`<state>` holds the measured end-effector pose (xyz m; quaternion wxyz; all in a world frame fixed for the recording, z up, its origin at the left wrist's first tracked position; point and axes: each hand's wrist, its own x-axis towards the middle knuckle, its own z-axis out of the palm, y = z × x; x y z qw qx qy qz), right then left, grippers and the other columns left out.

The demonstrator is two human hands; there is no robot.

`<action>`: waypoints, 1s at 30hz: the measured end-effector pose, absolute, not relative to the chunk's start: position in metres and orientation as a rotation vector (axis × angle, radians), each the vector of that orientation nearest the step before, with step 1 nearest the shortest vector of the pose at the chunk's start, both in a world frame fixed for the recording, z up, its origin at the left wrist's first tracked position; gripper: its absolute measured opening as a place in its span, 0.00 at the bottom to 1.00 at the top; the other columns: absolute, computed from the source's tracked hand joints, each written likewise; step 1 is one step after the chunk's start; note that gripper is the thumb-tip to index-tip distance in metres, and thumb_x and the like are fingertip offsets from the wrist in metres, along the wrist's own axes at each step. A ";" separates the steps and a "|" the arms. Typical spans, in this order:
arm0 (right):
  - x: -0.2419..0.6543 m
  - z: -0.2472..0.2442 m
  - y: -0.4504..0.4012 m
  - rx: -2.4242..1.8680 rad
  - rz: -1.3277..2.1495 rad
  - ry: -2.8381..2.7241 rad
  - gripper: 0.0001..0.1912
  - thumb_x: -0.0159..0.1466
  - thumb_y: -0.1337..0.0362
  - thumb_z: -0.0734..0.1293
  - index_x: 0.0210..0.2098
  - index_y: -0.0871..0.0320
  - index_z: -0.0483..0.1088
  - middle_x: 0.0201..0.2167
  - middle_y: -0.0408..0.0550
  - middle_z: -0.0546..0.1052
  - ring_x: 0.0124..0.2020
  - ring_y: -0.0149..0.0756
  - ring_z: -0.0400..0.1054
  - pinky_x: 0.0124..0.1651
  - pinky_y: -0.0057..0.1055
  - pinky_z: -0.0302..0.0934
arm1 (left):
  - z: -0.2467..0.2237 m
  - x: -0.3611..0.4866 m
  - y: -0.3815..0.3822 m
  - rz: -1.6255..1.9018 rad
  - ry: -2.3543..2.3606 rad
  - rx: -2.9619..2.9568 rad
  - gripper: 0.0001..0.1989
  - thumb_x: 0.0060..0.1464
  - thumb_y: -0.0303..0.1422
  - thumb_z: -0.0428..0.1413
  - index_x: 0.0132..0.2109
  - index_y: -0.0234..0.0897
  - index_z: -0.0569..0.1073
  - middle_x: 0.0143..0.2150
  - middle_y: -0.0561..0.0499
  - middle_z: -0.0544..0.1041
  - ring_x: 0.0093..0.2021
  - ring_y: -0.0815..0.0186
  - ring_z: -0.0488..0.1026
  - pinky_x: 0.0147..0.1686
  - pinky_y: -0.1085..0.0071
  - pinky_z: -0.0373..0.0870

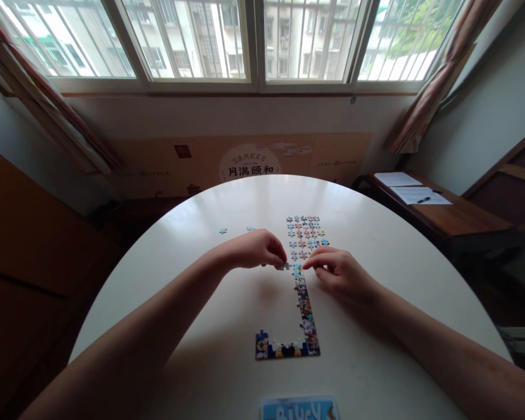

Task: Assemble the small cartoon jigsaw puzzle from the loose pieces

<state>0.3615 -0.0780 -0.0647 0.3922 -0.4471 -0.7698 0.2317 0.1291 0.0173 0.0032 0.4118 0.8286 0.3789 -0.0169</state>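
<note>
Between the fingertips of my left hand [266, 249] is a small puzzle piece [283, 266], just left of the top of a partly joined puzzle border [305, 303]. That border runs down the right side and along the bottom, with a short corner rising at the left. The index fingertip of my right hand [330, 265] touches or nearly touches the light blue piece [297, 270] at the border's upper end; its other fingers are curled, and nothing shows in them. Rows of loose pieces [304, 233] lie beyond my hands.
One loose piece [223, 231] lies at the left on the white round table [367, 216], another lies partly behind my left hand. A blue box or card [300, 409] is at the near edge of view. Papers [415, 195] and a pen rest on a wooden side table [468, 213].
</note>
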 end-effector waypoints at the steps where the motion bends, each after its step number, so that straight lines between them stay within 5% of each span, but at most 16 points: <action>1: 0.361 -0.065 -0.078 -1.134 0.590 -1.967 0.17 0.59 0.75 0.62 0.37 0.54 0.81 0.37 0.48 0.80 0.37 0.35 0.73 0.40 0.34 0.67 | 0.000 0.131 0.017 -0.046 0.962 2.075 0.10 0.49 0.32 0.62 0.40 0.39 0.83 0.34 0.50 0.84 0.31 0.65 0.74 0.32 0.69 0.68; 17: 0.360 -0.060 -0.081 -1.141 0.606 -2.026 0.18 0.60 0.75 0.62 0.38 0.55 0.81 0.37 0.48 0.80 0.38 0.36 0.73 0.43 0.35 0.68 | -0.011 0.130 0.023 -0.053 0.925 1.984 0.12 0.48 0.32 0.63 0.42 0.38 0.81 0.35 0.50 0.84 0.31 0.66 0.73 0.32 0.70 0.67; 25: 0.357 -0.064 -0.081 -1.217 0.461 -2.083 0.16 0.63 0.73 0.63 0.42 0.55 0.81 0.40 0.49 0.79 0.40 0.38 0.72 0.46 0.38 0.68 | -0.016 0.136 0.019 0.071 0.979 2.092 0.09 0.48 0.30 0.61 0.38 0.40 0.84 0.38 0.52 0.85 0.40 0.63 0.79 0.43 0.69 0.70; 30: 0.356 -0.065 -0.082 -1.252 0.406 -2.119 0.15 0.63 0.72 0.64 0.41 0.54 0.81 0.40 0.49 0.78 0.42 0.39 0.72 0.48 0.39 0.68 | -0.023 0.141 0.018 0.099 1.006 2.168 0.10 0.48 0.30 0.61 0.38 0.42 0.85 0.38 0.52 0.85 0.40 0.62 0.79 0.41 0.68 0.70</action>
